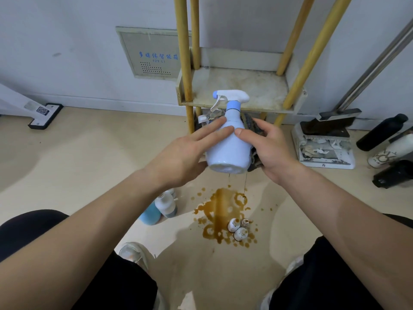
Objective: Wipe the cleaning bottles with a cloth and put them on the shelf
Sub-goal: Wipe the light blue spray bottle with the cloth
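Head view: the spray bottle [228, 142] is held in the air, tilted, just in front of the shelf [245, 86], nozzle end toward it. Left hand [185, 151]: fingers straight, laid along the bottle's side. Right hand [268, 148]: fingers curled round the dark cloth [248, 119], pressing it to the opposite side, thumb on the plastic. Handling, as judged: smooth rigid plastic, probably slippery, moderate weight. Take hold at the body below the neck, not by the trigger
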Tool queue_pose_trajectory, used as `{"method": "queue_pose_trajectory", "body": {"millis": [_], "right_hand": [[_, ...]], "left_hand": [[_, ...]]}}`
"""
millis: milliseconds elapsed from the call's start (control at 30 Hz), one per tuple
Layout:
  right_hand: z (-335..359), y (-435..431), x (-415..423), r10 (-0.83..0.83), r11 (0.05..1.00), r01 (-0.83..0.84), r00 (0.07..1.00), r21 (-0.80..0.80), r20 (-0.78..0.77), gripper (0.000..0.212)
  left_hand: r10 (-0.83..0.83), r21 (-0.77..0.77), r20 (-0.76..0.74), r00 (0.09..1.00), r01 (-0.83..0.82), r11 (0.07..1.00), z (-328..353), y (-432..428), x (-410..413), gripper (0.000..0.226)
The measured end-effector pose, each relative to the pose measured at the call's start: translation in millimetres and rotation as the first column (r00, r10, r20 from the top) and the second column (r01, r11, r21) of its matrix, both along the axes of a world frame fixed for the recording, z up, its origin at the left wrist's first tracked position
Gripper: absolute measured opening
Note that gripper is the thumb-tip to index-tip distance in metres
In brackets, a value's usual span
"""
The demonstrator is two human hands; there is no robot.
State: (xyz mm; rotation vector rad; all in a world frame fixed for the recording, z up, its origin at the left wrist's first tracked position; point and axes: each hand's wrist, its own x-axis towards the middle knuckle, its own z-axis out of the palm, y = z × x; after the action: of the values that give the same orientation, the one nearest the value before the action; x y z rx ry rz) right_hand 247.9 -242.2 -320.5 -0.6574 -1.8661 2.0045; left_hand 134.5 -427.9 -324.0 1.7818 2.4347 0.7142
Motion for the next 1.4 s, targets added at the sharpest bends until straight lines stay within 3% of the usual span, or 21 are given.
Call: {"method": "queue_pose_trajectory", "body": {"millis": [100, 267, 367, 467, 567, 767, 833, 867, 933, 1000, 1167, 1333, 1400], "right_hand": [[1, -4, 1, -0.001, 0.995, 0.000, 1.000, -0.098, -0.008, 0.025], [6, -2, 0, -0.032, 0.999, 0.031, 0.999, -0.037, -0.037, 0.027], [7, -7, -1, -0.102, 0.994, 0.100, 0.992, -0.032, -0.077, 0.029], [3, -13, -3, -0.139, 0.987, 0.128, 0.984, -0.099, -0.111, 0.035], [4, -19, -2, -0.179, 0.954, 0.154, 0.981, -0.259, -0.077, 0.038], [6, -11, -5, -0.212, 0.958, 0.186, 0.972, -0.220, -0.099, 0.038], [14, -9, -2, -0.172, 0.985, 0.170, 0.970, -0.026, -0.172, 0.029], [20, -12, 2, -0.101, 0.978, 0.134, 0.975, 0.161, -0.199, 0.028], [24, -16, 7, 0.050, 0.828, 0.057, 0.983, 0.558, -0.175, 0.034], [23, -19, 10, 0.124, 0.628, 0.038, 0.981, 0.777, -0.148, 0.037], [28, -22, 14, 0.177, 0.466, 0.039, 0.975, 0.884, -0.136, 0.037], [35, -25, 14, 0.355, 0.277, -0.023, 0.931, 0.961, -0.080, 0.036], [36, -23, 12, 0.362, 0.339, -0.074, 0.930, 0.938, -0.057, 0.036]], "left_hand": [[-0.015, 0.069, -0.087, 0.996, 0.021, 0.997, -2, 3, 3, 0.085], [0.026, 0.081, -0.046, 0.999, -0.022, 0.996, 11, 2, 4, 0.079], [0.068, 0.113, 0.190, 0.980, -0.091, 0.989, 14, 4, 10, 0.077], [0.056, 0.154, 0.420, 0.906, -0.132, 0.979, 17, 11, 19, 0.076], [0.048, 0.170, 0.474, 0.879, -0.145, 0.975, 18, 15, 26, 0.081], [0.098, 0.141, 0.526, 0.845, -0.200, 0.970, 19, 17, 18, 0.070], [0.123, 0.101, 0.524, 0.843, -0.205, 0.973, 19, 16, 14, 0.062], [0.134, 0.085, 0.522, 0.842, -0.208, 0.974, 18, 16, 13, 0.059], [0.146, 0.074, 0.544, 0.826, -0.221, 0.973, 16, 16, 13, 0.058], [0.141, 0.076, 0.570, 0.810, -0.223, 0.972, 18, 16, 13, 0.057], [0.109, 0.083, 0.600, 0.793, -0.197, 0.977, 27, 18, 15, 0.023], [0.086, 0.082, 0.563, 0.822, -0.159, 0.984, 24, 20, 20, 0.020], [0.088, 0.081, 0.558, 0.825, -0.160, 0.984, 23, 20, 23, 0.019]]}}
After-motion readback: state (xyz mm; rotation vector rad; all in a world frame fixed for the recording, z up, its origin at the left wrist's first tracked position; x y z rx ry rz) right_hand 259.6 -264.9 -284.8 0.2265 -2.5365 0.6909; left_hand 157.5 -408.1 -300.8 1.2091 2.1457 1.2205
